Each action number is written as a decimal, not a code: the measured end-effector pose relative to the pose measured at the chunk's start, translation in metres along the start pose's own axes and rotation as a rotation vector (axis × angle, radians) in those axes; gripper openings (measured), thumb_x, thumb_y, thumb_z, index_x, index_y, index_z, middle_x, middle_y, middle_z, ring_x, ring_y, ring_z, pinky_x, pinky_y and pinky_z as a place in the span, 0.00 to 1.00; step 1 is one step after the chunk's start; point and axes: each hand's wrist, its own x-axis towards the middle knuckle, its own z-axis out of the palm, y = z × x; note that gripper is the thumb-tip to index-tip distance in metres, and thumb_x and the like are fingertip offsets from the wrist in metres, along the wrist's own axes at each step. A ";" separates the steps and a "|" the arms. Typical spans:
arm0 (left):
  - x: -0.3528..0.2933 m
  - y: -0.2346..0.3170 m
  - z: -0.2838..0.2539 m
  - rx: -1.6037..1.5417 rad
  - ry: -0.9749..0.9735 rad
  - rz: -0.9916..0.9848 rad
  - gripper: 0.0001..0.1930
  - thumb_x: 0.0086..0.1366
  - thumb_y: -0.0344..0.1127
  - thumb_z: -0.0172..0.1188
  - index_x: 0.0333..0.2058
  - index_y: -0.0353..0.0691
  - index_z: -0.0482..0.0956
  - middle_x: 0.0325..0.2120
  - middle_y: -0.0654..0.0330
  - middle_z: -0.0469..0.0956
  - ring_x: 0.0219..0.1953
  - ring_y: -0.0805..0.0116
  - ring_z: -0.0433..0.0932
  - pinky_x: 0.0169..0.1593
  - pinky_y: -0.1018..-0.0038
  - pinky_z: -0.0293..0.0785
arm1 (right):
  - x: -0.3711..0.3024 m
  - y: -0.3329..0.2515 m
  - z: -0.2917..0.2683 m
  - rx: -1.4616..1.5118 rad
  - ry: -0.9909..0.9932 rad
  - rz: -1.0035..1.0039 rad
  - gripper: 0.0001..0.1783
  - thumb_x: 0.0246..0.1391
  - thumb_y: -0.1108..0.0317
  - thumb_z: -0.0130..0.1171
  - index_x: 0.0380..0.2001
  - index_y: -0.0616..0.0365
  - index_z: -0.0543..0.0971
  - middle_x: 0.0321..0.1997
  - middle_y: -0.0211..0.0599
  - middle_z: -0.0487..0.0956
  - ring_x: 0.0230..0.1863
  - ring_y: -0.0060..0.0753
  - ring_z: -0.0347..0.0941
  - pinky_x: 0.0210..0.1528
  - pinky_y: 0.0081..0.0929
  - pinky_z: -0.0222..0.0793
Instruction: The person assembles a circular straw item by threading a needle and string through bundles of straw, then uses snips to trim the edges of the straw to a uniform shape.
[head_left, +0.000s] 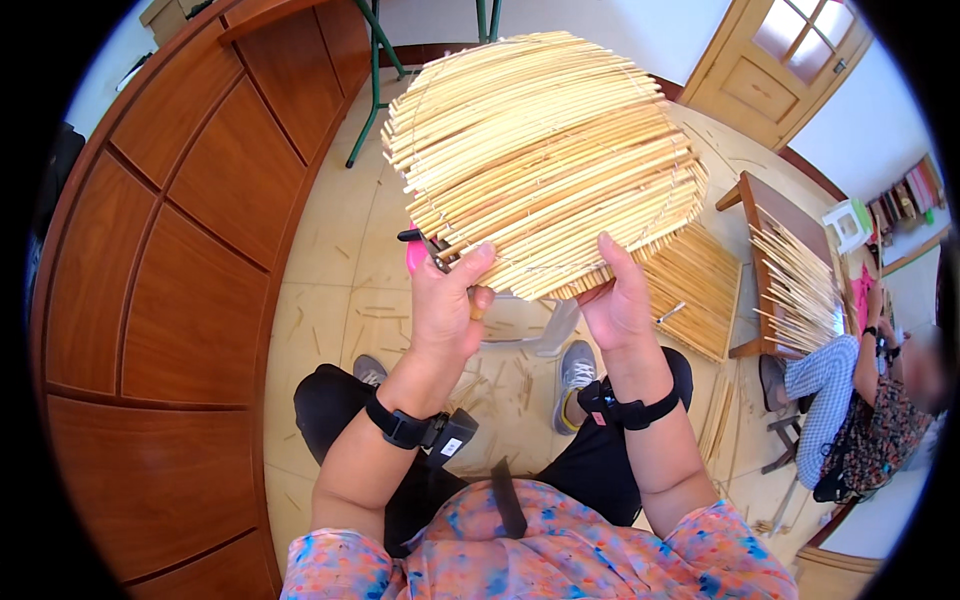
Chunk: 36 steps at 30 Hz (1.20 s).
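Note:
A round mat (550,150) of pale, straw-like stalks lies tilted between my hands, raised in front of me. Stitch lines of thread run around near its trimmed edge. My left hand (442,305) grips the near left edge, thumb on top. My right hand (615,305) pinches the near right edge, its thumb over the stalks and the other fingers underneath. Beside my left thumb a dark metal tool (436,250) with a black end shows in part; its kind is hidden. Something pink (415,257) is partly visible behind it.
A flat stalk panel (690,290) lies beyond my right hand. Offcuts litter the tiled floor (330,320). A clear plastic stool (530,325) stands below the mat. Right, a low wooden table (770,200) bears loose stalks (795,280), near a seated person (870,420). Wooden panelling (190,290) lines the left.

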 end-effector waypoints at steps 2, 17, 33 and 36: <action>0.000 0.001 -0.001 0.034 -0.002 0.012 0.15 0.57 0.28 0.61 0.43 0.39 0.72 0.33 0.65 0.76 0.24 0.85 0.70 0.17 0.89 0.59 | 0.000 -0.002 0.000 -0.116 0.026 -0.038 0.28 0.54 0.72 0.55 0.58 0.59 0.62 0.55 0.39 0.70 0.55 0.37 0.69 0.55 0.36 0.69; -0.001 0.011 0.000 0.048 0.022 0.141 0.10 0.60 0.31 0.60 0.40 0.39 0.74 0.29 0.65 0.77 0.23 0.84 0.71 0.17 0.87 0.57 | -0.002 0.003 -0.007 -0.079 0.016 -0.093 0.28 0.56 0.71 0.55 0.59 0.56 0.61 0.57 0.38 0.69 0.56 0.37 0.68 0.55 0.38 0.69; 0.002 0.013 -0.007 0.114 0.098 0.157 0.11 0.62 0.35 0.58 0.40 0.36 0.74 0.22 0.66 0.74 0.14 0.84 0.61 0.17 0.84 0.53 | -0.006 0.006 -0.003 -0.121 0.020 -0.218 0.28 0.56 0.71 0.55 0.59 0.55 0.61 0.56 0.36 0.70 0.56 0.35 0.68 0.56 0.38 0.68; 0.007 0.021 -0.009 0.182 0.220 0.288 0.13 0.63 0.38 0.58 0.41 0.34 0.74 0.18 0.66 0.73 0.13 0.83 0.57 0.17 0.83 0.51 | -0.004 0.004 -0.004 -0.102 0.028 -0.233 0.28 0.56 0.71 0.55 0.59 0.54 0.61 0.56 0.36 0.70 0.56 0.35 0.67 0.56 0.39 0.67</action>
